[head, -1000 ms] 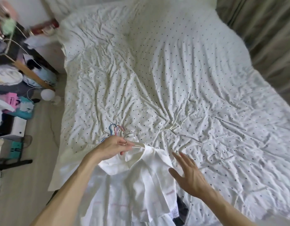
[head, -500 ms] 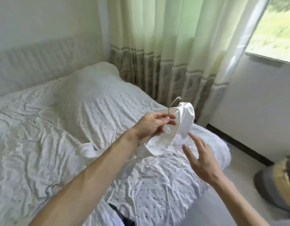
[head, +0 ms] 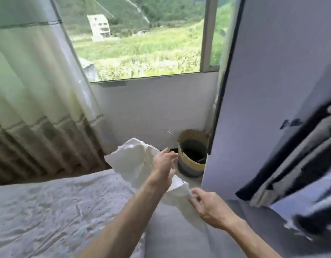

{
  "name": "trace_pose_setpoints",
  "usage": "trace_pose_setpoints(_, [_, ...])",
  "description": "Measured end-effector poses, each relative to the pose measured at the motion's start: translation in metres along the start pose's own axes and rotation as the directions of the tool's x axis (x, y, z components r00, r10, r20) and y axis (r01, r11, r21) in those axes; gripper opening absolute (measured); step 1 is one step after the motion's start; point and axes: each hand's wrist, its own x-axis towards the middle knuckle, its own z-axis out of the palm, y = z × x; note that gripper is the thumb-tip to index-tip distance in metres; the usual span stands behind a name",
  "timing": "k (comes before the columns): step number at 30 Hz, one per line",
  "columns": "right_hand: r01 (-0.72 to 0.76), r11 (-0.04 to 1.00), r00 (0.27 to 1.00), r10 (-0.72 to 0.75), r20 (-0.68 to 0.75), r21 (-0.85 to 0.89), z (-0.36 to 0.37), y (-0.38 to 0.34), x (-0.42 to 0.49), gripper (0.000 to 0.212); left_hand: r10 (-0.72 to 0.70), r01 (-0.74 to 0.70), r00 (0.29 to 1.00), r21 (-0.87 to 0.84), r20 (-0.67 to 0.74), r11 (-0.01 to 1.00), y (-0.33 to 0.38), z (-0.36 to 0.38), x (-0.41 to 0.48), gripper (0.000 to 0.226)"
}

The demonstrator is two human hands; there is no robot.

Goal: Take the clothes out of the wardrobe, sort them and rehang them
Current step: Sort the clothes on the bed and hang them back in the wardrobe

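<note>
A white garment (head: 129, 161) hangs on a thin wire hanger whose hook (head: 166, 132) pokes up above it. My left hand (head: 163, 163) grips the hanger at the neck, in the air past the foot of the bed. My right hand (head: 209, 205) pinches the lower white shoulder of the garment just below and to the right. The wardrobe stands at the right with its pale door (head: 272, 90) swung open. Dark and grey clothes (head: 300, 164) hang inside, blurred.
The bed with its dotted white cover (head: 49, 211) fills the lower left. A woven basket (head: 193, 155) stands on the floor under the window, between the wall and the wardrobe door. A long curtain (head: 36, 108) hangs at the left.
My view has swung right from the bed to the window and wardrobe. My left hand carried the hangered garment along, and my right hand, open before, now pinches the garment.
</note>
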Motion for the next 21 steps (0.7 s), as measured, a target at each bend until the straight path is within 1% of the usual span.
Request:
trace_pose_setpoints(1, [-0.053, 0.998, 0.998, 0.053, -0.017, -0.014, -0.010, 0.016, -0.005, 0.027, -0.039, 0.038, 0.999, 0.031, 0.026, 0.999, -0.010, 0.019, 0.007, 0.034])
trace_pose_setpoints(3, [-0.146, 0.988, 0.988, 0.142, -0.067, -0.057, -0.029, 0.044, -0.016, 0.026, -0.119, 0.107, 0.989, 0.126, 0.091, 0.986, -0.030, 0.054, 0.021, 0.022])
trace_pose_setpoints(5, [-0.243, 0.967, 0.966, 0.233, -0.110, -0.081, -0.042, 0.075, -0.026, 0.024, -0.221, 0.193, 0.964, 0.181, 0.151, 0.964, -0.048, 0.086, 0.032, 0.019])
trace_pose_setpoints(8, [-0.379, 0.925, 0.917, 0.369, -0.153, -0.042, -0.052, 0.114, -0.046, 0.021, -0.366, 0.297, 0.900, 0.281, 0.237, 0.913, -0.072, 0.126, 0.046, 0.010])
trace_pose_setpoints(11, [-0.496, 0.865, 0.846, 0.500, -0.187, 0.072, -0.062, 0.123, -0.070, 0.023, -0.464, 0.296, 0.821, 0.447, 0.333, 0.844, -0.086, 0.161, 0.054, 0.003])
trace_pose_setpoints(14, [-0.553, 0.780, 0.768, 0.613, -0.182, 0.293, -0.065, 0.118, -0.091, 0.029, -0.563, 0.242, 0.710, 0.603, 0.423, 0.760, -0.095, 0.197, 0.052, 0.006])
trace_pose_setpoints(15, [-0.547, 0.741, 0.743, 0.644, -0.180, 0.390, -0.065, 0.116, -0.099, 0.026, -0.589, 0.211, 0.670, 0.645, 0.451, 0.734, -0.099, 0.207, 0.049, 0.009])
trace_pose_setpoints(17, [-0.510, 0.634, 0.682, 0.710, -0.177, 0.581, -0.063, 0.113, -0.114, 0.016, -0.640, 0.106, 0.586, 0.736, 0.497, 0.669, -0.110, 0.228, 0.042, 0.015])
trace_pose_setpoints(18, [-0.495, 0.583, 0.651, 0.740, -0.170, 0.644, -0.062, 0.109, -0.123, 0.016, -0.661, 0.034, 0.549, 0.777, 0.511, 0.629, -0.115, 0.236, 0.037, 0.017])
trace_pose_setpoints(21, [-0.459, 0.486, 0.551, 0.812, -0.191, 0.744, -0.050, 0.102, -0.149, 0.018, -0.736, -0.171, 0.416, 0.841, 0.534, 0.513, -0.132, 0.254, 0.017, 0.026])
